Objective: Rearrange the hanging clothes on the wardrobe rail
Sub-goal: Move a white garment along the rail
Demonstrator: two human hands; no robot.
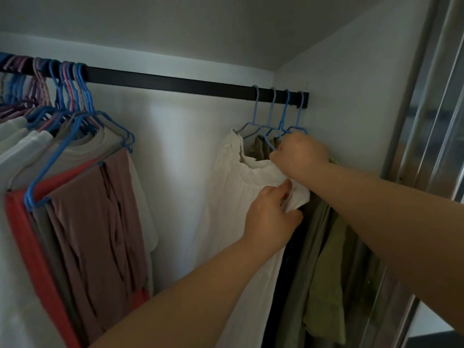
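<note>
A black wardrobe rail (175, 82) runs across the top. At its right end hang several blue hangers (272, 114) with a white ruffled garment (233, 197), olive and dark clothes (326, 267). My left hand (270, 217) pinches the white garment's shoulder edge. My right hand (300, 153) is curled round a blue hanger near the collar, above the left hand. At the rail's left end hangs a packed group of clothes (88, 209) on blue and pink hangers (67, 86).
A bare stretch of rail and white back wall (180, 159) lies between the two groups. The wardrobe's side wall (351, 96) closes the right end. A metallic sliding door frame (426, 121) stands at the far right.
</note>
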